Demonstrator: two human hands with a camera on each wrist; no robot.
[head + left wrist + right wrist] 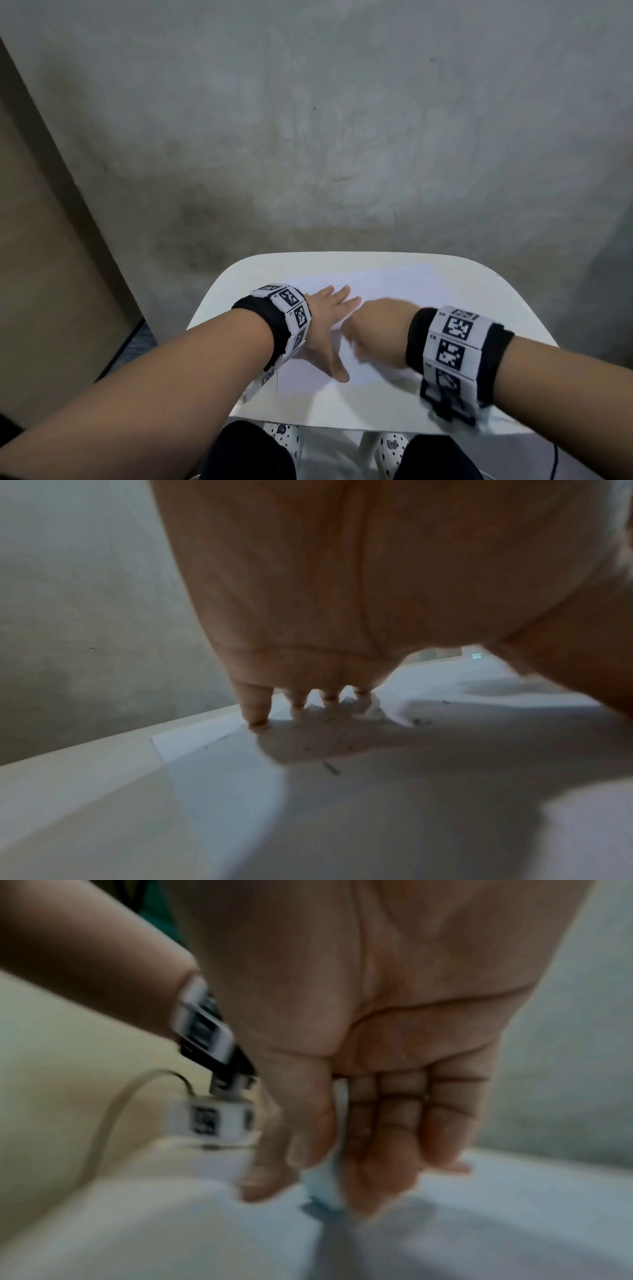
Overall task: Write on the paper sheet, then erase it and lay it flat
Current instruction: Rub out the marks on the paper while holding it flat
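While my flat left hand (327, 320) pins the thin, limp paper sheet (394, 284), right fingers (377, 1137) pinch the eraser (325, 1191).

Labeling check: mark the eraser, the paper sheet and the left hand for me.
eraser (323, 1185): right wrist view, its white body between thumb and fingers.
paper sheet (394, 284): head view, bare far part.
left hand (325, 315): head view, back of the hand.
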